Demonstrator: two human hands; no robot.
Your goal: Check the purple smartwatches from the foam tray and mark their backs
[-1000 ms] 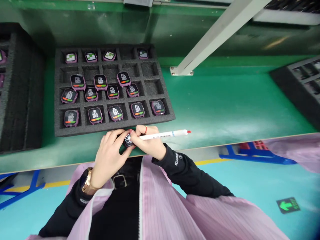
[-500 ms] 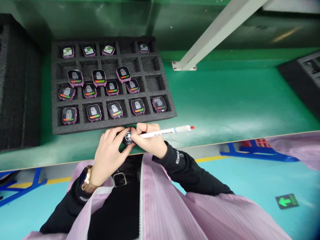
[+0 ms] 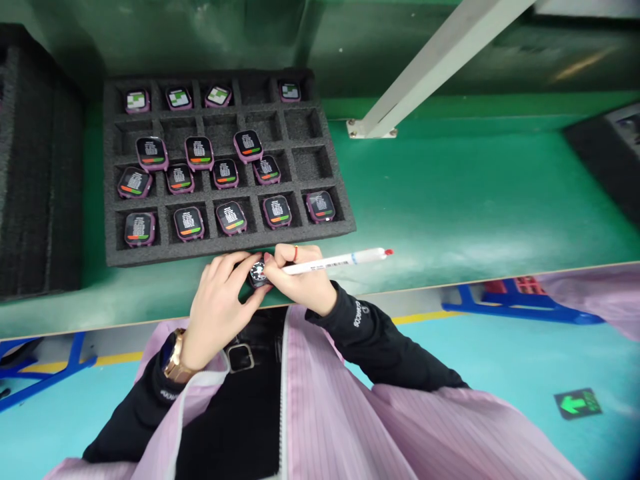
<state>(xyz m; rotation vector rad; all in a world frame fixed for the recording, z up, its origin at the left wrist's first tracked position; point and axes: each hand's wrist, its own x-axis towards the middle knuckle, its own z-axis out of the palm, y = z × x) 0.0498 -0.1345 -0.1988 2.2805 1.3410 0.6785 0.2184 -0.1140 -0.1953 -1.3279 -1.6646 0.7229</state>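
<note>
My left hand (image 3: pixel 220 307) grips a small dark watch body (image 3: pixel 257 273) at the near edge of the green bench, its back side up. My right hand (image 3: pixel 300 283) holds a white pen (image 3: pixel 340 260) with a red cap, and the pen's tip rests on the watch body. Just beyond both hands lies a black foam tray (image 3: pixel 110 257) whose cells hold several purple-rimmed watch bodies (image 3: pixel 230 217) with lit screens.
A second black foam tray (image 3: pixel 35 167) lies at the left, another (image 3: pixel 605 160) at the far right edge. A white slanted frame post (image 3: pixel 430 63) is bolted to the green bench (image 3: pixel 450 207). Blue floor and blue frame parts (image 3: pixel 520 307) show below the bench edge.
The hands keep their hold on the watch body and the pen. The view has shifted slightly; nothing else has moved.
</note>
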